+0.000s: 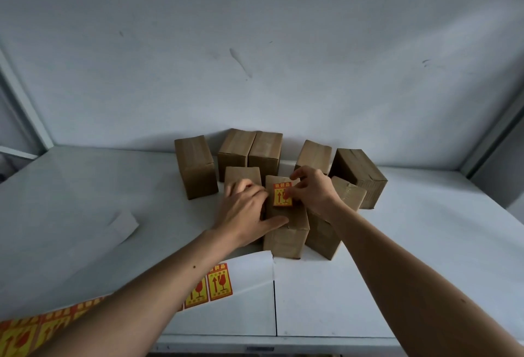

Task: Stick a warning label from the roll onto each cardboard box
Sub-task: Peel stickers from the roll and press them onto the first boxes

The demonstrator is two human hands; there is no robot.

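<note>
Since everything here gathers round the box being labelled, each place below is given from that box, going left to right.

loose backing sheet: a blank white piece lies well to the left of the labelled box, flat on the table.

label strip: the strip of labels runs from the near left corner up to just in front of the labelled box, passing under the left forearm; yellow stickers remain on its left part, and the end nearest the box is bare white backing.

left hand: the left hand rests on the left side of the labelled box, fingers spread over its top edge and thumb along its near top, steadying it; it pinches nothing.

labelled box: the small taped cardboard box stands at the front of the group, touching its neighbours.

label: the yellow and red label sits on top of that box.

right hand: the right hand reaches in from the right, thumb and finger pinching the label's right edge.

other boxes: eight plain boxes stand behind and to the right; none shows a label.

handling: the label looks thin, limp and sticky, best held by an edge; the box looks light and stiff, likely to slide unless braced.

writing: red arrows and a glass symbol are clear; the characters are too small to read.
</note>
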